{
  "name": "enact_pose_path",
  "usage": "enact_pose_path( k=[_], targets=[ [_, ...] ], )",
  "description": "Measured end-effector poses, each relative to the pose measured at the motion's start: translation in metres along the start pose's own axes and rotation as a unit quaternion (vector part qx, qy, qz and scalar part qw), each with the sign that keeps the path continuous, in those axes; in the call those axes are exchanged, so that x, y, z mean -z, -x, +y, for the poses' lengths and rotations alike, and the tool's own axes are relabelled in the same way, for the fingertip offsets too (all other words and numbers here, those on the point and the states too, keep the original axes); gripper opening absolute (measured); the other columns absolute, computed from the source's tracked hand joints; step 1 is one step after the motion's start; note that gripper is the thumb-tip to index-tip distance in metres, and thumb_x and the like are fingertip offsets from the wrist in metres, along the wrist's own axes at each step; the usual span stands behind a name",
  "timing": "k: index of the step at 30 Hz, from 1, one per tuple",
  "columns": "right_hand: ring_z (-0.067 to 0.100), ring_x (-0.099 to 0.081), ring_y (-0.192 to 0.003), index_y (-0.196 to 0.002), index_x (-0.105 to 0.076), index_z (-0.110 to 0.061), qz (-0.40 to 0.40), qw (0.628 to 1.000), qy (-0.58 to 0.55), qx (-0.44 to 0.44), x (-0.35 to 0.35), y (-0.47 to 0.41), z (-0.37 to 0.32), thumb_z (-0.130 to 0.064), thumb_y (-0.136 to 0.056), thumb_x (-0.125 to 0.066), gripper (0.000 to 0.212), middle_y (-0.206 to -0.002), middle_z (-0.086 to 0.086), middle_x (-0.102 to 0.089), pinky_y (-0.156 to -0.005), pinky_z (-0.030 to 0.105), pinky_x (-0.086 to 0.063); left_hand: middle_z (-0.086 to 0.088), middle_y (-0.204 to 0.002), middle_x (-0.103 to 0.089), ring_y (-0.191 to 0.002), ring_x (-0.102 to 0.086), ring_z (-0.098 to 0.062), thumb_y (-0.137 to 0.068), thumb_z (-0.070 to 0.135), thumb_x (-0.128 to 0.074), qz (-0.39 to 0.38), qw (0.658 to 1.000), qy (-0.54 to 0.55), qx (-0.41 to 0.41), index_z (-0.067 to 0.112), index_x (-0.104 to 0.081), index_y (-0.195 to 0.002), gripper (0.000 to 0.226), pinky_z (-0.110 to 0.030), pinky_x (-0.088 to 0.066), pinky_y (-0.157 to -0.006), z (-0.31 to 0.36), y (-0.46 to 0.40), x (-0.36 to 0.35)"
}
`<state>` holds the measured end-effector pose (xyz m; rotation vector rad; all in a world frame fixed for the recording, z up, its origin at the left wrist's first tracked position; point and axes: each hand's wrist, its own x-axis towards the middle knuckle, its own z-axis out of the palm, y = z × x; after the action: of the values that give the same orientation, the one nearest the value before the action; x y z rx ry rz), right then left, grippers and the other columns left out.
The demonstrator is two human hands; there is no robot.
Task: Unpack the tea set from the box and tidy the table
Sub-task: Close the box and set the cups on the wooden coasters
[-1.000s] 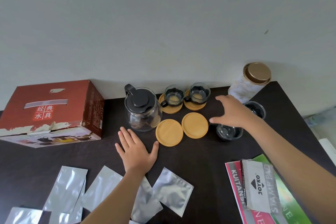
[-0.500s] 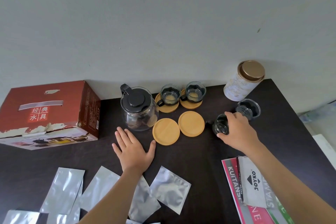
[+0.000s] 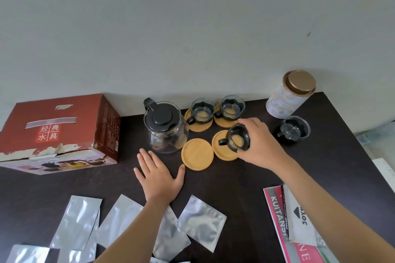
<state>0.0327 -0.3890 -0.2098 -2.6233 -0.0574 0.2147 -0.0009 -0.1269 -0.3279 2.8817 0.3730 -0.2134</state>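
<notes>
Head view: right hand (image 3: 259, 145) grasps a tilted glass cup (image 3: 238, 140), black handle at nine o'clock, over a coaster (image 3: 222, 151); left hand (image 3: 159, 174) released, flat on bench (image 3: 267, 175).

Red box (image 3: 57, 128): "经典水具". Booklet (image 3: 277, 209): "KUITANS".

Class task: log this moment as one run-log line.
right hand: holds glass cup over bamboo coaster | left hand: flat on table
</notes>
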Motion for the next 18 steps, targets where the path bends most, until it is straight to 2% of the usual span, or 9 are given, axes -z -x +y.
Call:
enact_pose_path(
  k=[5, 9, 18],
  targets=[
    [0.019, -0.029, -0.134, -0.145, -0.030, -0.016, -0.059, 0.995, -0.025, 0.071, -0.017, -0.013, -0.036, -0.015, -0.071, -0.076, 0.088, -0.144, 0.000, -0.034, -0.100, 0.030, -0.038, -0.020, -0.157, 0.002, -0.145, 0.005, -0.034, -0.076, 0.078, -0.021, -0.007, 1.000, -0.013, 0.003, -0.002, -0.008, -0.148, 0.109, -0.054, -0.009, -0.114, -0.002, 0.000, 0.001],
    [0.019, -0.029, -0.136, -0.147, -0.028, -0.015, -0.099, 0.989, -0.020, 0.110, -0.036, -0.020, -0.055, -0.011, -0.072, -0.075, 0.088, -0.147, 0.002, -0.035, -0.105, 0.031, -0.036, -0.021, -0.157, 0.000, -0.145, 0.004, -0.035, -0.075, 0.078, -0.020, -0.002, 1.000, -0.009, 0.001, -0.002, -0.011, -0.148, 0.109, -0.054, -0.010, -0.114, -0.001, 0.000, 0.002],
    [0.019, -0.028, -0.136, -0.147, -0.026, -0.016, -0.123, 0.986, -0.019, 0.115, -0.058, -0.028, -0.061, -0.010, -0.072, -0.073, 0.089, -0.148, -0.001, -0.033, -0.102, 0.031, -0.040, -0.022, -0.157, -0.003, -0.145, 0.002, -0.035, -0.073, 0.078, -0.018, -0.002, 1.000, -0.003, -0.002, -0.004, -0.012, -0.147, 0.111, -0.055, -0.011, -0.113, -0.002, 0.000, 0.002]
  ],
)
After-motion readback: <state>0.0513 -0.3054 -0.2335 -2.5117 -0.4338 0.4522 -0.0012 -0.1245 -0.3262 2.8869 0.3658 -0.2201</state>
